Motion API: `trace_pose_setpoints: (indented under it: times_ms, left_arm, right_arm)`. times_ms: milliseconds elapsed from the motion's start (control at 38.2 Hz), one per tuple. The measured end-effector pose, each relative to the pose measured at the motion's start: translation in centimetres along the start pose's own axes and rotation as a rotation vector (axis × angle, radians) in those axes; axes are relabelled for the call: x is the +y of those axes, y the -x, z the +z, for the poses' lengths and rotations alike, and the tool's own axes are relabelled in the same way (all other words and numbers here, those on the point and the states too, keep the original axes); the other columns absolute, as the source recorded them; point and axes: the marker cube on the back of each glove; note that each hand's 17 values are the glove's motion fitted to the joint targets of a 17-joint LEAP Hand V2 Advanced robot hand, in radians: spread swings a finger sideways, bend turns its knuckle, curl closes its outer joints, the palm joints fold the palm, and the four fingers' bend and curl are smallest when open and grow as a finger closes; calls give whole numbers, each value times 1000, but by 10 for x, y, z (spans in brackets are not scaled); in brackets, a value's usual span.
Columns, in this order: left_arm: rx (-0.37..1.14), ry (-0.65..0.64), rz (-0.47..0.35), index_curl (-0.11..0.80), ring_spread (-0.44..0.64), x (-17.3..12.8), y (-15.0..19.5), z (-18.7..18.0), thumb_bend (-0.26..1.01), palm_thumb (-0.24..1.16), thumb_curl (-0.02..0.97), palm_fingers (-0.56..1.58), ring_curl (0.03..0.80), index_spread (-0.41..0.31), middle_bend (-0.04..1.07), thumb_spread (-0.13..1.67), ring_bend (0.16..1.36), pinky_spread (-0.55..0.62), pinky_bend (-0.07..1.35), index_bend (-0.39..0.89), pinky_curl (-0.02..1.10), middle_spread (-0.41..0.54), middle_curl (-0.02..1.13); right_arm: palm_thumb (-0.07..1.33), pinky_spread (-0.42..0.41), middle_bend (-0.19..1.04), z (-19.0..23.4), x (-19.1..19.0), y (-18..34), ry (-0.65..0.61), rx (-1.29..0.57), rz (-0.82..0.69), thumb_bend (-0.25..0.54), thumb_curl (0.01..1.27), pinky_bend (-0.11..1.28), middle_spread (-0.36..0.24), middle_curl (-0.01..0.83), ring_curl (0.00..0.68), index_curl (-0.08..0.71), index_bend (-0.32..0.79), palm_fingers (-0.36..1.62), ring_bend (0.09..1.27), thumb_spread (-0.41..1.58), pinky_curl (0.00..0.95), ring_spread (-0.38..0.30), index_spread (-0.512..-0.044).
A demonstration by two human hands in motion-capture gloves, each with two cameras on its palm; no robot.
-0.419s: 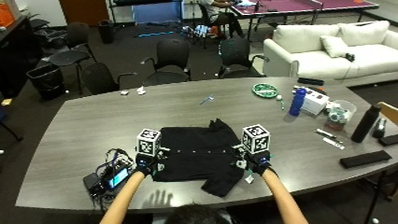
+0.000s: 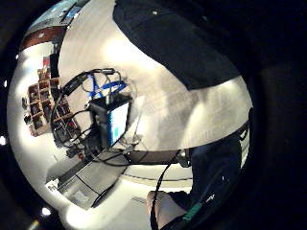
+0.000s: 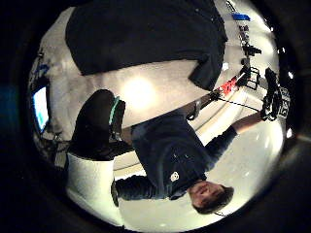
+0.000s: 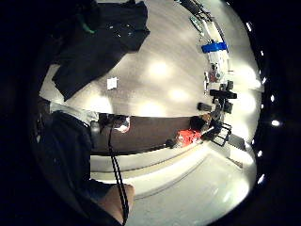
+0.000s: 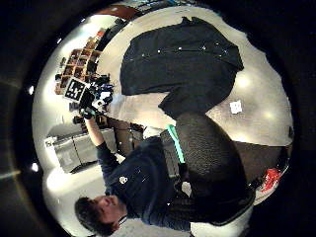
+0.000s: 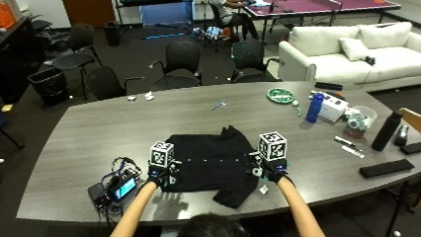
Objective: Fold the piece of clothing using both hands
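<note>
Black shirt [image 6: 214, 167] lies flat on the grey wood-grain bench [image 6: 131, 128], between the two hands. Long axis runs hand to hand, across the person's front. Collar end [image 6: 230, 132] points away from the person, nearer the right hand; a sleeve or loose flap [image 6: 235, 193] trails toward the person's edge of the bench, also on the right-hand side. Cloth soft, matte, a row of small pale buttons [image 5: 180, 49] across it.

Left hand [image 6: 160, 174] sits at the shirt's left edge, right hand [image 6: 270, 169] at its right edge. Hands well apart, shirt spanning the gap. Cannot tell whether either hand's fingers are closed on the cloth.

Small white tag [image 6: 263, 189] on the bench just beside the right hand. Device with lit screen and tangle of black cables [image 6: 115, 186] near the left hand, outboard. Blue bottle [image 6: 315, 107] and tall black bottle [image 6: 385, 130] well beyond the right hand.
</note>
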Motion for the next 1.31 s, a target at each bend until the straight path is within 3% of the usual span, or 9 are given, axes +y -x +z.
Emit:
trace_pose_setpoints:
  times_ms: [52, 157, 340, 471, 602, 838, 969, 1204, 1309]
  left_arm:
    - [22, -82, 64, 251, 214, -17, -9, 6, 165, 463, 228, 382, 193, -123, 146, 990, 409, 217, 343, 210, 226, 23, 192]
    - [42, -104, 34, 270, 222, -2, -13, 10, 145, 485, 250, 338, 211, -115, 132, 1023, 431, 230, 373, 177, 251, 34, 197]
    - [77, 46, 47, 289, 232, -14, -11, 45, 113, 531, 289, 278, 236, -104, 139, 1051, 471, 238, 420, 146, 286, 46, 209]
    - [58, 47, 63, 293, 207, -25, -13, 56, 86, 556, 312, 270, 256, -109, 153, 1057, 514, 202, 448, 148, 304, 40, 218]
    - [39, 3, 43, 345, 124, -30, -12, 55, 84, 611, 341, 537, 238, -141, 281, 1076, 425, 101, 394, 275, 299, -41, 274]
    - [40, -145, 39, 390, -94, -49, -13, 42, 118, 784, 413, 984, 271, -212, 314, 1056, 413, -147, 392, 281, 324, -145, 334]
    - [82, -153, 81, 412, -158, -53, -18, 34, 103, 821, 437, 1034, 305, -230, 302, 1039, 388, -207, 366, 260, 349, -178, 372]
    - [81, -121, 20, 441, -201, -54, -14, 34, 80, 887, 504, 1075, 341, -235, 273, 978, 342, -247, 325, 199, 374, -212, 418]
    - [95, -122, 29, 451, -209, -54, -13, 35, 64, 895, 524, 1085, 351, -238, 262, 975, 323, -255, 308, 183, 379, -222, 432]
  right_arm:
    - [368, 103, 248, 5, 0, -12, 11, 5, 9, 165, 169, 549, -12, 230, 257, 118, 108, 411, 513, 1103, 275, -7, -288]
    - [373, 105, 244, 15, -7, -16, 26, 10, 9, 145, 187, 551, -13, 252, 269, 130, 111, 404, 515, 1149, 286, -7, -295]
    - [388, 108, 234, 22, -7, -9, 53, 15, 0, 115, 214, 555, -13, 282, 287, 149, 112, 393, 518, 1202, 303, -7, -304]
    - [396, 108, 227, 35, -21, -11, 81, 17, 0, 92, 230, 554, -13, 299, 297, 161, 115, 389, 517, 1223, 312, -7, -306]
    - [405, 109, 220, 47, -33, -10, 99, 40, -9, 71, 244, 552, -14, 313, 305, 170, 116, 388, 515, 1237, 319, -7, -306]
    - [541, 109, 251, 88, -62, 6, 195, 105, -59, 83, 297, 513, -30, 346, 315, 185, 109, 403, 505, 1195, 320, -19, -300]
    - [593, 95, 259, 103, -66, 21, 252, 154, -22, 70, 319, 491, -58, 361, 326, 190, 112, 420, 517, 1151, 319, -46, -273]
    - [681, 34, 220, 134, -87, 33, 337, 143, 22, 40, 361, 519, -80, 374, 339, 213, 123, 444, 502, 1078, 335, -90, -223]
    - [700, 4, 196, 136, -101, 30, 258, 111, 17, 20, 379, 546, -83, 377, 349, 217, 113, 458, 509, 1057, 346, -106, -205]
